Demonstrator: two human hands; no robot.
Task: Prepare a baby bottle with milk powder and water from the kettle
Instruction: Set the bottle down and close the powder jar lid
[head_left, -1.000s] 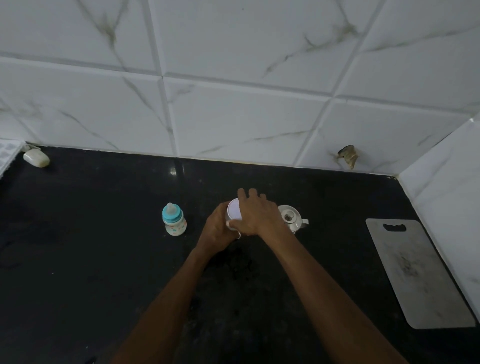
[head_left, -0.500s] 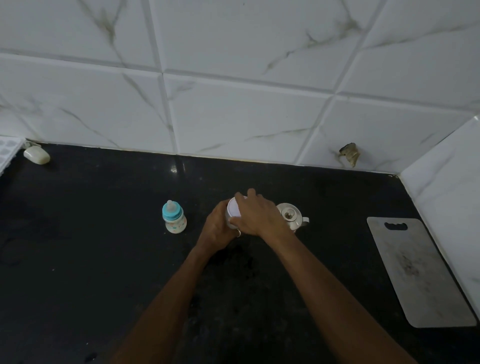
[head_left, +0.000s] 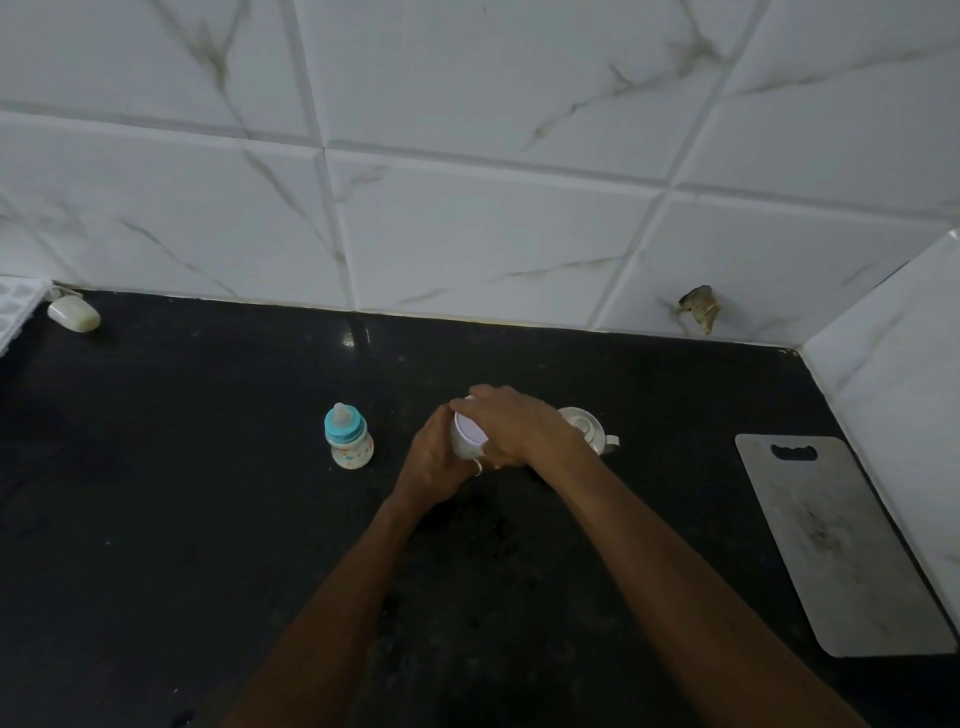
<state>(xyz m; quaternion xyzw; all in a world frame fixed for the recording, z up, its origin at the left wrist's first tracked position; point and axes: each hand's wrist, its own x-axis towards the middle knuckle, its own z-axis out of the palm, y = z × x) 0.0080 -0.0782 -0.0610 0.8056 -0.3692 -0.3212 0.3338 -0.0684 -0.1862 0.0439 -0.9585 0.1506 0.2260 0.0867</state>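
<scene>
A small baby bottle (head_left: 349, 438) with a teal collar and clear teat stands upright on the black counter (head_left: 156, 493). To its right a white milk powder jar (head_left: 466, 439) sits between both hands. My left hand (head_left: 431, 462) wraps the jar's side. My right hand (head_left: 511, 423) lies over its pale lid, fingers curled around the rim. Behind my right wrist stands a small white kettle (head_left: 589, 431), partly hidden, its spout pointing right.
A grey cutting board (head_left: 841, 545) lies flat at the counter's right, along the tiled side wall. A bar of soap (head_left: 74, 314) rests at the far left by the back wall, beside a white tray edge (head_left: 15, 312).
Both hands stay on the jar. My right hand's fingers have shifted a little over the lid, showing more of it. The bottle and kettle have not moved.
</scene>
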